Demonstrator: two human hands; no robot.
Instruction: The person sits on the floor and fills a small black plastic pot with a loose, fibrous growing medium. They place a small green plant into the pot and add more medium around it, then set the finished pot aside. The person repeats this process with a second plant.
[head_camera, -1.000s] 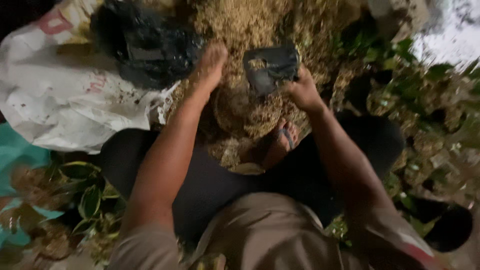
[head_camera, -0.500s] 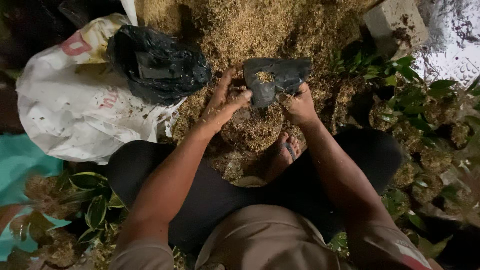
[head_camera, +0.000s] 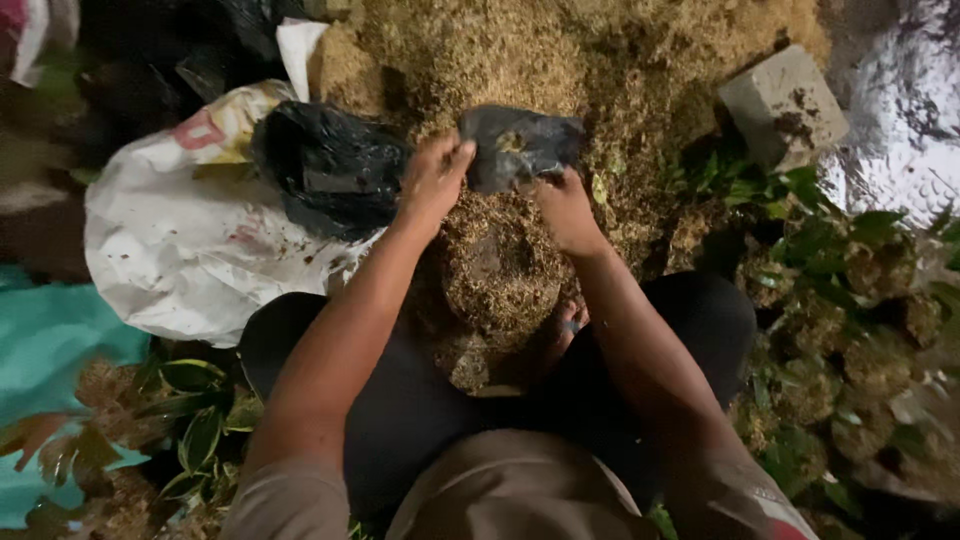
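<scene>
Both hands grasp a small black plastic bag over the heap of tan husk: left hand pinches its left rim, right hand its lower right edge. The bag lies crosswise, long axis left to right, mouth apparently facing up. A concrete block sits well apart.

Two hands, one small black bag, one white sack, one grey block
</scene>
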